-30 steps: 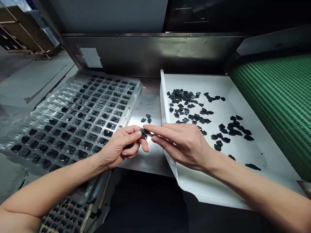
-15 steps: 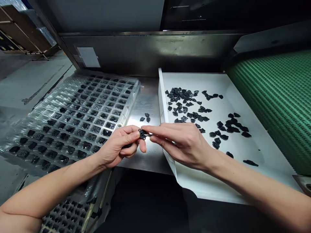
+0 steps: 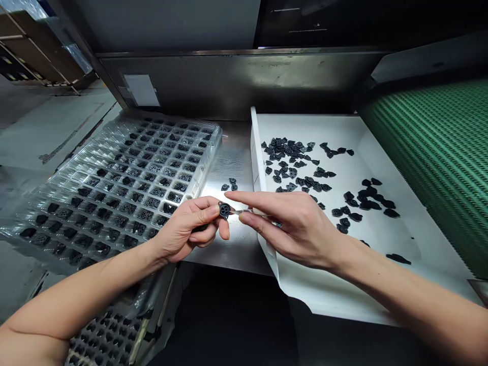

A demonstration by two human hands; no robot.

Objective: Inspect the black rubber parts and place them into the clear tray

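Between thumb and fingers, my left hand (image 3: 194, 226) pinches a small black plastic part (image 3: 224, 209) with a round, spoked centre and pointed ends. My right hand (image 3: 292, 223) grips a slim tool with a pointed metal tip (image 3: 237, 212); most of its body is hidden in the palm. That tip meets the right edge of the part, or lies very close to it. The right index finger is stretched out above the tool. Beyond my hands, a few similar black parts (image 3: 234, 187) lie on the metal table (image 3: 236, 152).
To the left, stacked clear plastic trays (image 3: 208, 165) hold black parts in their pockets. A white bin (image 3: 375, 137) on the right contains many loose black parts (image 3: 285, 147). Beside it runs a green mesh belt (image 3: 434, 132). A metal panel (image 3: 229, 84) stands behind the table.
My right index finger has lifted off the black part, and the tool tip has drawn slightly right. The left hand keeps its pinch. The view has shifted a little.
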